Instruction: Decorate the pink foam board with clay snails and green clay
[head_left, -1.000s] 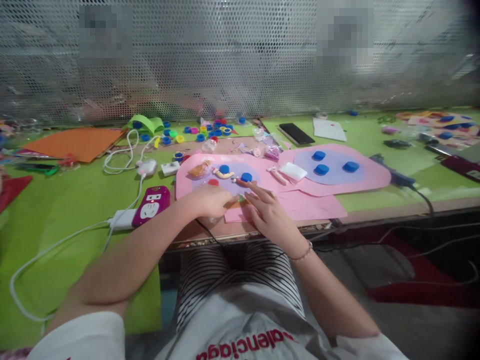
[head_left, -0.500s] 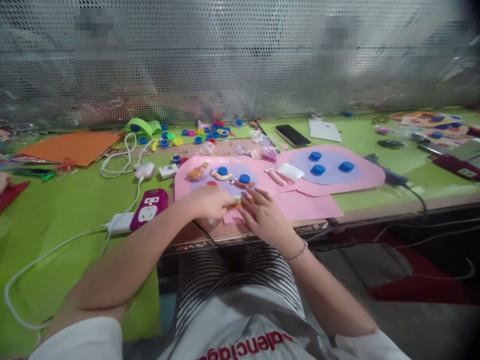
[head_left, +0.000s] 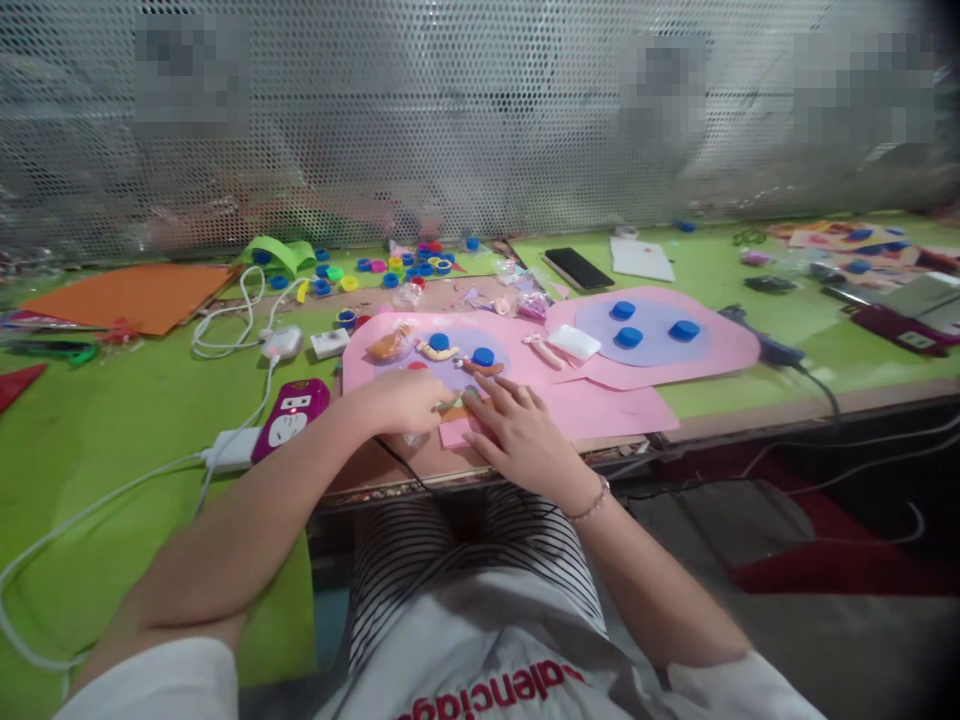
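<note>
My right hand (head_left: 523, 432) lies palm down with fingers spread, its fingertips over a small orange piece with a pale green edge (head_left: 454, 411). From the left, my left hand (head_left: 405, 402) reaches to the same piece, fingers curled and the index finger at its edge; whatever is in the curl is hidden. Under them are a pink sheet (head_left: 555, 412) and a pink cut-out with a lilac oval (head_left: 360, 352). Blue caps (head_left: 483, 356), a cream curved clay piece (head_left: 437, 350), a brown curved clay piece (head_left: 484, 369) and a bagged orange-brown lump (head_left: 386, 345) lie just beyond.
A magenta power strip (head_left: 291, 420) with white cables is at the left. Farther back are loose coloured caps (head_left: 426, 268), orange sheets (head_left: 127, 295) and a black phone (head_left: 576, 268). A glue gun (head_left: 765, 342) lies right of another lilac oval (head_left: 660, 345) bearing blue caps. Perforated metal stands behind.
My right fingers have spread and drawn slightly back from the orange piece, showing more of it. My left hand stays beside it. The view has shifted slightly; the hand at far left is gone.
</note>
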